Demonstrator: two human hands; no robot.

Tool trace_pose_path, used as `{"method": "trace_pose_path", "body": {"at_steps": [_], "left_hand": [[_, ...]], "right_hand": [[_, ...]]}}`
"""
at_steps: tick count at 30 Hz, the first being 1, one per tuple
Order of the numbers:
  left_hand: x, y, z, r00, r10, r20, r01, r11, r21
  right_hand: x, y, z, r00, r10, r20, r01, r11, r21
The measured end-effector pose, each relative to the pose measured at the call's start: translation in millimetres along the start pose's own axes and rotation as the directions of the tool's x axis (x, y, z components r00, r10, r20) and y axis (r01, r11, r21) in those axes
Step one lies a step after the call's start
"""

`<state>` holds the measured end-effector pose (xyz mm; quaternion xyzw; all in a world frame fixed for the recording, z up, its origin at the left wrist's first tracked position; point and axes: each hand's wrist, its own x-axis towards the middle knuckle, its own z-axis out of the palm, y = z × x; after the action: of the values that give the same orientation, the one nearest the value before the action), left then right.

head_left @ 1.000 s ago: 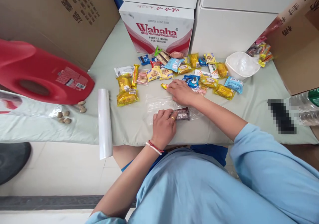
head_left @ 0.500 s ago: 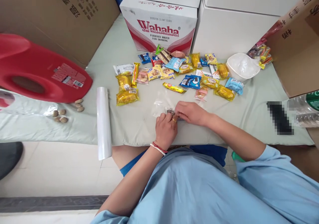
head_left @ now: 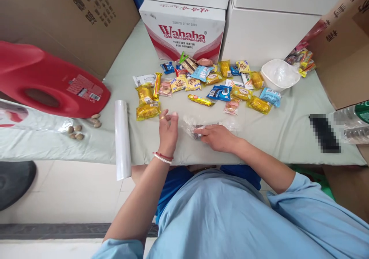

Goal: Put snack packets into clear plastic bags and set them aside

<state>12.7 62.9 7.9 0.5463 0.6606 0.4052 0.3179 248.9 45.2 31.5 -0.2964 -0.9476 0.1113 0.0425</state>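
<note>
My right hand (head_left: 220, 136) lies over a crinkled clear plastic bag (head_left: 188, 123) near the table's front edge, its fingers pressed on the bag. A small dark item (head_left: 197, 132) shows through the plastic by the fingertips; its kind is partly hidden. My left hand (head_left: 168, 130) is raised left of the bag, apart from it, with thumb and fingers apart and nothing in them. Just behind the left hand lie yellow-wrapped snacks (head_left: 148, 110). A yellow snack stick (head_left: 200, 100) and a blue snack packet (head_left: 219, 93) lie beyond the bag.
Several more wrapped snacks (head_left: 203, 73) are spread before the Wahaha box (head_left: 184, 32). A white bowl (head_left: 281, 74) holds clear plastic. To the left are a plastic roll (head_left: 122, 140) over the table edge, brown nuts (head_left: 77, 128) and a red jug (head_left: 66, 86). Bottles (head_left: 350, 124) lie at right.
My left hand has let go of the bag and moved left. My right hand stays on it, now flatter, and the plastic is spread on both sides. The view has shifted slightly.
</note>
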Motion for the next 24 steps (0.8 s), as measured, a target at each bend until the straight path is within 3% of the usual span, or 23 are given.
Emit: {"method": "trace_pose_path", "body": {"at_steps": [3, 5, 8, 11, 13, 17, 20, 24], "left_hand": [[36, 24, 13.2, 0.997, 0.001, 0.078, -0.004, 0.999, 0.036], [55, 37, 23.1, 0.970, 0.025, 0.241, -0.054, 0.992, 0.116], [64, 45, 26.0, 0.857, 0.055, 0.512, -0.195, 0.955, 0.224], [53, 38, 7.0, 0.764, 0.086, 0.640, -0.269, 0.943, 0.195], [41, 27, -12.8, 0.757, 0.053, 0.652, -0.237, 0.951, 0.199], [11, 2, -43.6, 0.833, -0.083, 0.547, 0.040, 0.995, 0.090], [-12, -7, -52.7, 0.878, -0.177, 0.445, 0.207, 0.978, -0.018], [-36, 10, -51.6, 0.857, -0.299, 0.421, 0.368, 0.925, -0.094]], "right_hand": [[2, -1, -5, 0.999, -0.032, 0.031, 0.034, 0.998, -0.058], [1, -2, -6, 0.998, -0.049, 0.044, 0.052, 0.996, -0.068], [0, -2, -6, 0.998, -0.048, 0.043, 0.050, 0.998, -0.039], [-2, -1, -1, 0.999, -0.037, 0.031, 0.037, 0.999, -0.002], [-3, 1, 2, 0.999, -0.035, 0.026, 0.034, 0.999, 0.022], [-11, 4, 6, 0.996, -0.039, -0.082, 0.054, 0.981, 0.187], [-20, 4, 9, 0.970, 0.017, -0.244, 0.073, 0.932, 0.356], [-26, 1, 17, 0.951, 0.052, -0.306, 0.065, 0.932, 0.358]]}}
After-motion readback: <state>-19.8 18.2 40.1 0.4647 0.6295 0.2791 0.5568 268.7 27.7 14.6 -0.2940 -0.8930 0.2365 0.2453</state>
